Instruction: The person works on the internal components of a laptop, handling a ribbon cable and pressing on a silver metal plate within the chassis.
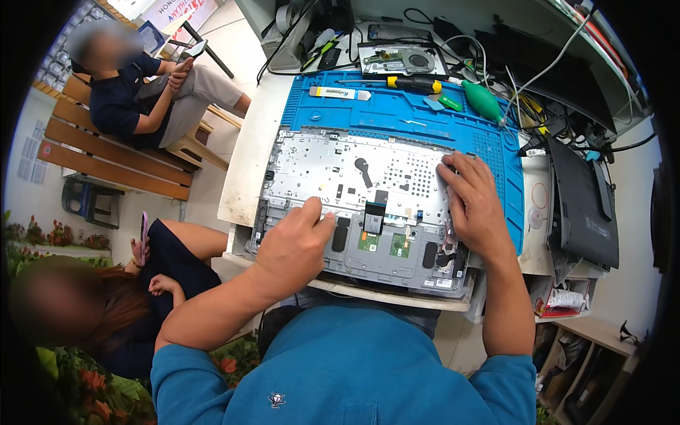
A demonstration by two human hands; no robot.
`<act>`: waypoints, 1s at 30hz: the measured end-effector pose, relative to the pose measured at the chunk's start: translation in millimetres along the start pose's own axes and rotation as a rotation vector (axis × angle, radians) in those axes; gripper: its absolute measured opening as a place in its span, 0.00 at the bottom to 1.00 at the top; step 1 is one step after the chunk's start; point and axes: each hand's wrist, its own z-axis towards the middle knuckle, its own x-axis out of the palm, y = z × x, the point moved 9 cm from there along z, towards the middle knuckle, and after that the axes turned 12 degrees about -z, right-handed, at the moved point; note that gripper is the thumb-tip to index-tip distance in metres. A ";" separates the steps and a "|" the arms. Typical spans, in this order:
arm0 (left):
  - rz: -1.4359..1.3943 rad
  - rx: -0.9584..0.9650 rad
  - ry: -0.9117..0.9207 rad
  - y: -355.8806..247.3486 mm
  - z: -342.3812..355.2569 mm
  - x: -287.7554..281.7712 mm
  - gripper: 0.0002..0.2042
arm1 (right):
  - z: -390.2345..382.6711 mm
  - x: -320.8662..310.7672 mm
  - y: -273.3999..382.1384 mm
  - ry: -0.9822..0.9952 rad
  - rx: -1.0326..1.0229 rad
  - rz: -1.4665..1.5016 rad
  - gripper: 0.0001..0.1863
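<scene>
Loosely open, a right hand [476, 209] rests on a stripped laptop chassis [301, 166] lying inner side up on a blue repair mat [389, 117], apparently steadying it, while the left hand [292, 239] curls nearby, any pinched part hidden.

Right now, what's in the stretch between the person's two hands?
In the head view, between the left hand and right hand lies the middle of the laptop panel, with a black strip on it.
</scene>
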 end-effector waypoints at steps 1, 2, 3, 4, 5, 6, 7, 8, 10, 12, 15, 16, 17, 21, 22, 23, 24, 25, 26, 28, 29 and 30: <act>-0.015 0.013 0.022 1.6 0.8 -0.3 0.18 | -0.6 0.3 -0.6 0.006 0.001 -0.001 0.23; -0.030 0.025 0.044 6.2 2.1 -3.4 0.18 | -0.7 -0.1 -0.6 0.000 0.001 -0.002 0.23; -0.044 0.038 0.067 9.6 3.7 -4.9 0.17 | -0.7 -0.1 -0.3 -0.005 0.000 -0.004 0.23; -0.052 0.045 0.073 11.9 4.6 -5.8 0.17 | -0.5 0.1 0.5 -0.010 -0.002 -0.004 0.23; -0.059 0.053 0.079 14.0 5.5 -5.9 0.17 | -0.6 0.4 0.2 -0.010 -0.001 -0.004 0.23; -0.066 0.060 0.086 14.8 5.5 -5.1 0.17 | -0.7 0.5 -0.4 -0.010 0.000 -0.003 0.23; -0.042 0.045 0.057 12.0 4.7 -3.9 0.17 | -0.7 0.7 -0.7 -0.011 0.003 -0.001 0.23; -0.018 0.030 0.028 4.9 3.0 0.2 0.17 | -0.5 0.8 -0.4 -0.008 0.003 0.003 0.23; -0.023 0.014 0.013 4.6 3.0 -0.4 0.17 | -0.7 -0.3 -0.9 -0.004 0.004 0.007 0.23; -0.080 0.014 0.040 13.2 4.8 -5.2 0.17 | -1.4 0.4 -1.2 -0.017 -0.003 -0.001 0.23; -0.053 0.011 0.043 10.4 4.4 -4.6 0.17 | -0.9 0.1 -1.0 -0.017 0.000 0.006 0.23; -0.055 0.005 0.020 9.0 3.9 -4.4 0.18 | -1.1 -0.5 -1.4 -0.015 0.007 0.011 0.23; -0.058 0.000 -0.003 7.5 2.8 -2.4 0.18 | -1.0 -1.0 -0.8 -0.021 0.002 0.010 0.23; -0.162 0.054 0.042 22.2 5.3 -7.6 0.18 | -1.4 1.3 0.0 -0.029 -0.006 0.005 0.22; -0.157 0.068 0.048 21.8 6.5 -8.2 0.18 | -0.5 1.1 0.8 -0.031 -0.008 0.005 0.22; -0.151 0.081 0.053 21.3 6.9 -8.8 0.18 | -0.7 1.3 0.8 -0.023 -0.007 0.006 0.22; -0.145 0.094 0.058 20.4 6.3 -9.2 0.18 | -1.4 1.0 0.3 -0.014 -0.006 0.008 0.22; -0.104 0.059 0.027 18.4 4.9 -8.2 0.18 | -1.2 1.4 -0.3 -0.008 -0.004 0.009 0.22; -0.067 0.026 -0.004 9.8 2.0 -2.6 0.18 | -1.5 0.7 -1.0 -0.008 -0.003 0.009 0.22; -0.038 -0.031 -0.032 6.0 0.8 -0.3 0.19 | -1.8 0.8 -2.3 -0.007 -0.002 0.012 0.23; -0.047 -0.055 -0.029 5.9 1.2 -1.0 0.19 | -1.4 0.4 -1.6 -0.012 -0.003 0.011 0.23; -0.056 -0.079 -0.026 7.0 1.6 -1.1 0.19 | -0.7 -0.5 -0.5 -0.016 -0.004 0.011 0.23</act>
